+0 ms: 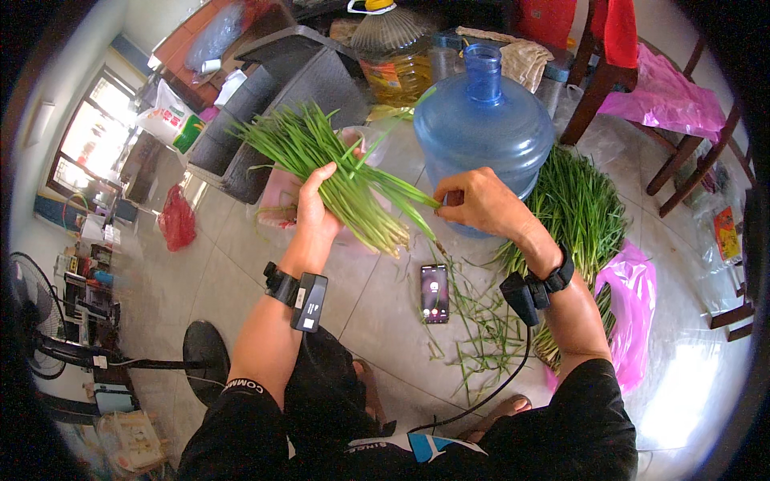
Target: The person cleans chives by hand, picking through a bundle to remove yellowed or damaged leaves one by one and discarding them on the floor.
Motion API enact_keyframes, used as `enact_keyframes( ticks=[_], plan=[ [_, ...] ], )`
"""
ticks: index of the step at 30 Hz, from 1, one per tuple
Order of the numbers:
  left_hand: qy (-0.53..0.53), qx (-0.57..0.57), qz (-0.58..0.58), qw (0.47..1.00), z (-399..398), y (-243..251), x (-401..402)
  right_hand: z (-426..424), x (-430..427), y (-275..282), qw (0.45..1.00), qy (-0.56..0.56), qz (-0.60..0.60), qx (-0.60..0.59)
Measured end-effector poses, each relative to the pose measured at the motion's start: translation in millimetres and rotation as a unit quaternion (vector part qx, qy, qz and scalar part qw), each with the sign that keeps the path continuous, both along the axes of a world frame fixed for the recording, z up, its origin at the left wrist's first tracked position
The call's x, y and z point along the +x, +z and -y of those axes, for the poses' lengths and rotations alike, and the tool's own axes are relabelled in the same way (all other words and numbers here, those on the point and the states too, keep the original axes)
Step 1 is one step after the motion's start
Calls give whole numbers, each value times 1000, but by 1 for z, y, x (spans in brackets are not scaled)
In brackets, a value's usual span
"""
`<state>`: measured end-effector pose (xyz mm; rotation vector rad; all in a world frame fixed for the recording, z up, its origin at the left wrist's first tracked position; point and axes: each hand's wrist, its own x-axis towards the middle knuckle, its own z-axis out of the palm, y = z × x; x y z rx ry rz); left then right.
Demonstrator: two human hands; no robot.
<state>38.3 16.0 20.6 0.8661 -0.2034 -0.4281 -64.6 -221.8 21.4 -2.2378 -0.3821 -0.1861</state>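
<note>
A bundle of green garlic chives (292, 141) is gripped in my left hand (319, 207), leafy tips pointing up and left, pale stem ends down and right. Across to the right, my right hand (484, 201) pinches the end of a few loose blades (400, 187) that stretch over from the bundle. One blade beneath these fingers has a brownish tip. On the floor behind my right forearm lies a larger heap of chives (580, 207), partly hidden by the arm. Scattered trimmings (481, 346) cover the tiles below my hands.
A phone (434, 294) lies beside the trimmings. A blue water jug (484, 129) stands just beyond my right hand, with an oil bottle (394, 66) behind. Also around are a pink plastic bag (628, 318), a black bin (301, 78), a wooden chair (592, 78) and a fan base (206, 361).
</note>
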Motion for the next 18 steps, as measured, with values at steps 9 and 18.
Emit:
enact_keyframes(
  ticks=[9,18],
  plan=[
    [31,27,26,999,3,-1,-2,-4,3,0,980,-120,83,138],
    [10,-40,82,996,4,9,-7,-12,6,-2,993,-32,46,100]
  ],
)
